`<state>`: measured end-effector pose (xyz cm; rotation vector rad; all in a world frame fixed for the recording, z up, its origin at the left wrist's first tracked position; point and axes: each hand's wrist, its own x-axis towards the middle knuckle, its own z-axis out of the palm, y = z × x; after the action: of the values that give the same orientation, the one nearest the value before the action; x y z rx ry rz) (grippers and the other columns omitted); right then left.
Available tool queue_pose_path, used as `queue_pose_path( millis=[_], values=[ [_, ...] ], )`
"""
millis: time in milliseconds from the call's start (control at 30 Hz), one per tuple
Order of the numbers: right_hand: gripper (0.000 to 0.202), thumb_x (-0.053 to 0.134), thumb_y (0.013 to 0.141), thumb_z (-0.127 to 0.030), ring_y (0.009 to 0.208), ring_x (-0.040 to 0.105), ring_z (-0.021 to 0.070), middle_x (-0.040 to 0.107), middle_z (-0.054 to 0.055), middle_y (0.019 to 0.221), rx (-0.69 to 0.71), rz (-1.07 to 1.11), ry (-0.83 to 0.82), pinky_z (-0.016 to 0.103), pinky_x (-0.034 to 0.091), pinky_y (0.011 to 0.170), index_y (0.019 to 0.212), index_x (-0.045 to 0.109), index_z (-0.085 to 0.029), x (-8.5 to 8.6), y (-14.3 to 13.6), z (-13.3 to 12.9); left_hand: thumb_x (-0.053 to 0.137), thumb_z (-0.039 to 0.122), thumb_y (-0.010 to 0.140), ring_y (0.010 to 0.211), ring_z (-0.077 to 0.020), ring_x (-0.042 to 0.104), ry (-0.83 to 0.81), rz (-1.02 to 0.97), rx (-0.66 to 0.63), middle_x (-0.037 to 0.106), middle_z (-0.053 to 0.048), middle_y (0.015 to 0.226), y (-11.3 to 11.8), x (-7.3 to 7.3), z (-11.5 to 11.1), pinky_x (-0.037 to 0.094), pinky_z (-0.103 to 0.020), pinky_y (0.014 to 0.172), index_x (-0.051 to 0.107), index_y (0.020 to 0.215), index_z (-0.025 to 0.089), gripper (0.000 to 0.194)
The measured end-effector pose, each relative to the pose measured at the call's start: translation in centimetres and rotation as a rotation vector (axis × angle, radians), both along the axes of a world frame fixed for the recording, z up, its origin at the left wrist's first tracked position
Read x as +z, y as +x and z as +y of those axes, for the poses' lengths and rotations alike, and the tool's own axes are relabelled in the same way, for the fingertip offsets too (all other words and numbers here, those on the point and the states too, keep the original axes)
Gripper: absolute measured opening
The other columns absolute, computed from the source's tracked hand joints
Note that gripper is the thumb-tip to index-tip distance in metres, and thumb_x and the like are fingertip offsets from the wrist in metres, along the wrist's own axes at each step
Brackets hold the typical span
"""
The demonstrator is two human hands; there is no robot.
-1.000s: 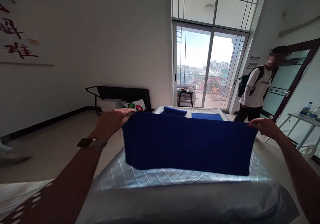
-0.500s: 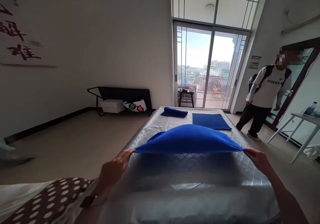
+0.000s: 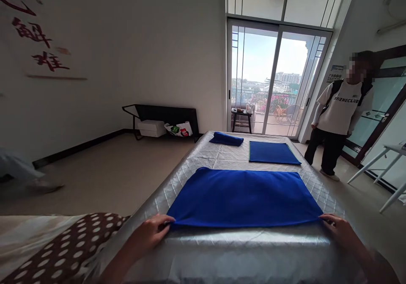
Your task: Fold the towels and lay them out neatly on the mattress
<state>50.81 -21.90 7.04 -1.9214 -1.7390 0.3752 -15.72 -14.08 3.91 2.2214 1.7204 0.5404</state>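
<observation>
A blue cloth [image 3: 244,197] lies spread over the near part of a table with a silvery quilted cover [image 3: 177,178]. My left hand [image 3: 155,230] pinches its near left corner, and my right hand [image 3: 339,229] pinches the near right corner. Between them the near edge runs almost straight, close to the table's front. Farther back, a flat folded blue cloth [image 3: 274,153] with a thin green edge rests at the right. Beside it, to the left, is a rolled or bunched blue cloth [image 3: 227,139].
A person [image 3: 342,110] stands past the table's right side, near a small white table [image 3: 395,148]. Brown polka-dot fabric [image 3: 72,246] lies at the lower left. Against the wall is a black rack [image 3: 165,114] with a white box [image 3: 151,128]. Sliding glass doors [image 3: 275,81] stand behind.
Both hands have come down and nearer with the blue cloth's near edge. The cloth, billowed up before, now lies nearly flat on the cover. The view has shifted slightly left.
</observation>
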Motion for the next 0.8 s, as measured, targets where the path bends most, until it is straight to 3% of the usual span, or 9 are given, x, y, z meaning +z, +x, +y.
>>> queue_pose_path(
  millis=[100, 167, 267, 400, 500, 567, 667, 800],
  values=[
    [0.037, 0.055, 0.077, -0.057, 0.08, 0.072, 0.0262, 0.079, 0.007, 0.094, 0.045, -0.056, -0.096, 0.035, 0.058, 0.079, 0.079, 0.081, -0.031, 1.0, 0.4, -0.9, 0.049, 0.042, 0.079, 0.101, -0.021, 0.071, 0.002, 0.022, -0.031, 0.077, 0.002, 0.11, -1.1, 0.6, -0.3, 0.054, -0.026, 0.092, 0.078, 0.096, 0.031, 0.035],
    [0.038, 0.056, 0.078, -0.061, 0.078, 0.072, 0.026, 0.078, 0.007, 0.093, 0.079, -0.084, -0.135, 0.035, 0.058, 0.077, 0.079, 0.081, -0.033, 1.8, 0.6, -0.6, 0.048, 0.046, 0.081, 0.103, -0.0213, 0.071, 0.063, 0.026, 0.018, 0.075, 0.001, 0.117, -1.5, 1.4, 1.0, 0.054, -0.026, 0.092, 0.078, 0.099, 0.03, 0.038],
    [0.042, 0.052, 0.083, -0.062, 0.08, 0.071, 0.0256, 0.078, 0.008, 0.099, 0.089, -0.069, -0.096, 0.035, 0.058, 0.08, 0.084, 0.081, -0.033, 2.7, 0.2, 1.8, 0.041, 0.048, 0.086, 0.097, -0.0214, 0.071, 0.122, 0.038, 0.152, 0.074, -0.003, 0.119, -1.0, 2.9, 5.4, 0.054, -0.027, 0.09, 0.076, 0.106, 0.026, 0.046],
    [0.041, 0.047, 0.089, -0.051, 0.095, 0.071, 0.026, 0.076, 0.009, 0.11, 0.074, -0.064, 0.008, 0.037, 0.053, 0.094, 0.097, 0.079, -0.026, 2.8, -1.8, 8.5, 0.04, 0.04, 0.089, 0.108, -0.0231, 0.069, 0.047, 0.113, 0.269, 0.073, -0.009, 0.122, 1.9, 3.9, 13.6, 0.05, -0.027, 0.094, 0.073, 0.115, 0.019, 0.047],
    [0.038, 0.046, 0.091, -0.039, 0.111, 0.067, 0.0261, 0.073, 0.009, 0.121, 0.026, -0.126, 0.027, 0.037, 0.048, 0.104, 0.107, 0.076, -0.024, 1.9, -3.1, 13.6, 0.043, 0.038, 0.09, 0.108, -0.0235, 0.069, 0.022, 0.117, 0.298, 0.076, -0.009, 0.116, 4.3, 3.3, 18.1, 0.05, -0.026, 0.09, 0.075, 0.11, 0.018, 0.042],
    [0.04, 0.045, 0.092, -0.036, 0.123, 0.061, 0.026, 0.067, 0.009, 0.131, -0.024, -0.18, 0.007, 0.038, 0.044, 0.109, 0.117, 0.073, -0.021, 0.9, -3.5, 16.0, 0.048, 0.038, 0.089, 0.102, -0.0231, 0.071, 0.023, 0.108, 0.303, 0.077, -0.008, 0.11, 5.3, 2.5, 19.8, 0.052, -0.025, 0.084, 0.076, 0.105, 0.02, 0.037],
    [0.047, 0.042, 0.094, -0.036, 0.136, 0.051, 0.0256, 0.056, 0.01, 0.146, -0.094, -0.251, -0.056, 0.039, 0.038, 0.115, 0.132, 0.064, -0.018, -1.3, -3.5, 17.7, 0.051, 0.033, 0.088, 0.1, -0.0235, 0.071, 0.05, 0.108, 0.327, 0.077, -0.008, 0.109, 5.8, 1.2, 20.7, 0.052, -0.027, 0.081, 0.076, 0.1, 0.021, 0.03],
    [0.052, 0.036, 0.098, -0.037, 0.145, 0.038, 0.0235, 0.047, 0.006, 0.155, -0.137, -0.322, -0.085, 0.04, 0.031, 0.119, 0.145, 0.053, -0.022, -3.9, -3.2, 17.7, 0.041, 0.029, 0.094, 0.104, -0.026, 0.068, 0.104, 0.123, 0.384, 0.075, -0.011, 0.113, 5.5, 0.0, 20.5, 0.052, -0.032, 0.085, 0.071, 0.108, 0.019, 0.035]
  ],
)
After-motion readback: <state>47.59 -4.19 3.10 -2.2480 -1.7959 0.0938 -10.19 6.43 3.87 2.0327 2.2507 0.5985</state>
